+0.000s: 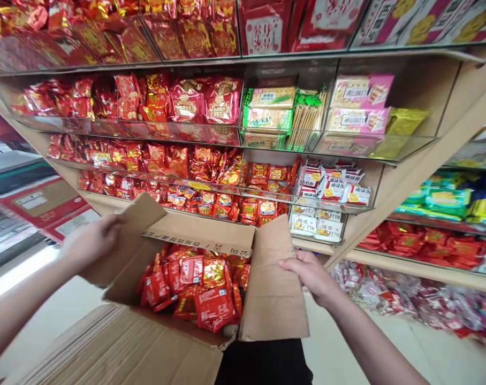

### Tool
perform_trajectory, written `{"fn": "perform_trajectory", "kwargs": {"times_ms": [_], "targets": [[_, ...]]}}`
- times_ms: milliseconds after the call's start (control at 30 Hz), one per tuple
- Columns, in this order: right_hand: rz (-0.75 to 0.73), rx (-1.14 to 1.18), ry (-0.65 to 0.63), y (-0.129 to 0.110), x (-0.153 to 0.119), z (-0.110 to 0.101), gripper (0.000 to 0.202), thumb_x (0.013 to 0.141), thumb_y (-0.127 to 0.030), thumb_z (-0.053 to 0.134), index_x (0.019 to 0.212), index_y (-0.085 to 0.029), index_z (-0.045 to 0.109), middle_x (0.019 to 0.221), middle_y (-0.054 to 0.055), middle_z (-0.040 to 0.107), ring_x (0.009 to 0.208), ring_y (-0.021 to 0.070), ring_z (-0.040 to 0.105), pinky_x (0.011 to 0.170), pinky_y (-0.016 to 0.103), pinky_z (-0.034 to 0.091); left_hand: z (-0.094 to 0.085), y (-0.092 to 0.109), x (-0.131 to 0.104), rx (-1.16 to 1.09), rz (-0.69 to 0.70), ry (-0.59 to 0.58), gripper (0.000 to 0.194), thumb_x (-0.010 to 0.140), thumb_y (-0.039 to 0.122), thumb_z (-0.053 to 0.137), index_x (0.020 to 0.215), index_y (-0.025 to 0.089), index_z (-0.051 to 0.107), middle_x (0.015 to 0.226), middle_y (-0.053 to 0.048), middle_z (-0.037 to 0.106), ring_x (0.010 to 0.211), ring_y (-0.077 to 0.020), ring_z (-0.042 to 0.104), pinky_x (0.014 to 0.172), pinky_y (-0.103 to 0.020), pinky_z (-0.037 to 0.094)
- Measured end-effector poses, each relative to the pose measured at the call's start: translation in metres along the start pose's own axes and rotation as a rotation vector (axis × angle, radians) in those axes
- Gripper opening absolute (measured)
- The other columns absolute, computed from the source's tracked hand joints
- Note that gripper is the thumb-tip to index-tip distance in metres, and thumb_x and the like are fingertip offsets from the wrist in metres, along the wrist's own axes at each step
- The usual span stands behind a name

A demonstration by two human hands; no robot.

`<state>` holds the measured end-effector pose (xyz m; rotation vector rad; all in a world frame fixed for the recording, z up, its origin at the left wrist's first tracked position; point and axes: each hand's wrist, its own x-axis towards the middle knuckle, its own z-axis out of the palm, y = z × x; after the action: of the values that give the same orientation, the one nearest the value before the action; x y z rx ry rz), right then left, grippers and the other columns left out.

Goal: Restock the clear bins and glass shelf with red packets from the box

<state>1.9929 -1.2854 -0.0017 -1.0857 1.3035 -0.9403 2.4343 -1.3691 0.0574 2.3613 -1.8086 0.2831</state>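
An open cardboard box (203,231) sits low in front of me, its flaps spread out. Inside lie many small red foil snack packets (214,307), piled loosely, some with gold print. At the left, my left hand (92,240) is closed on the upper edge of the box's left flap; its fingers are slightly blurred. My right hand (311,272) pinches the outer edge of the right flap (275,283), with the thumb on its inner face. The near flap (118,347) folds down toward me. What lies under the top packets is hidden.
Shelves with clear plastic fronts (211,133) hold red packets, green and pink cracker packs (357,104) and white packets (335,184). A slanting wooden shelf side (419,176) stands at right, with bagged goods (419,310) by the floor. Red cartons (42,206) stand left.
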Motion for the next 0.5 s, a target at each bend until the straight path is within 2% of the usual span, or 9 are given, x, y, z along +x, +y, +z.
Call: {"fn": "perform_trajectory", "kwargs": {"times_ms": [100,200,367,500], "targets": [[0.026,-0.026,0.048,-0.006,-0.001,-0.021,0.019,0.061,-0.030,0.057,0.068,-0.014,0.062,0.064,0.003,0.066,0.060,0.0187,0.059,0.049,0.023,0.041,0.024,0.032,0.003,0.045,0.088,-0.001,0.028,0.078,0.036,0.037,0.103,0.031,0.051,0.097,0.001,0.064,0.077,-0.0209,0.059,0.063,-0.029,0.043],[0.065,-0.032,0.087,-0.008,-0.003,-0.036,0.024,0.062,-0.033,0.057,0.074,-0.014,0.064,0.069,0.005,0.068,0.064,0.0220,0.061,0.049,0.025,0.043,0.038,0.054,0.004,0.000,0.139,0.003,0.029,0.081,0.036,0.034,0.104,0.028,0.050,0.102,-0.001,0.062,0.082,-0.0200,0.059,0.065,-0.027,0.042],[0.085,0.007,0.179,0.012,-0.004,-0.049,0.033,0.059,-0.034,0.062,0.085,-0.014,0.064,0.081,0.008,0.069,0.078,0.0273,0.062,0.066,0.033,0.048,0.050,0.075,0.009,-0.045,0.188,0.008,0.033,0.081,0.036,0.032,0.106,0.027,0.051,0.099,-0.003,0.064,0.080,-0.0213,0.060,0.065,-0.028,0.042],[0.124,0.026,0.263,0.019,0.009,-0.062,0.033,0.056,-0.035,0.062,0.083,-0.015,0.064,0.078,0.008,0.069,0.075,0.0268,0.063,0.064,0.033,0.049,0.055,0.084,0.014,-0.100,0.235,0.012,0.032,0.082,0.034,0.030,0.104,0.027,0.053,0.099,-0.003,0.064,0.081,-0.0222,0.060,0.065,-0.029,0.042]]}}
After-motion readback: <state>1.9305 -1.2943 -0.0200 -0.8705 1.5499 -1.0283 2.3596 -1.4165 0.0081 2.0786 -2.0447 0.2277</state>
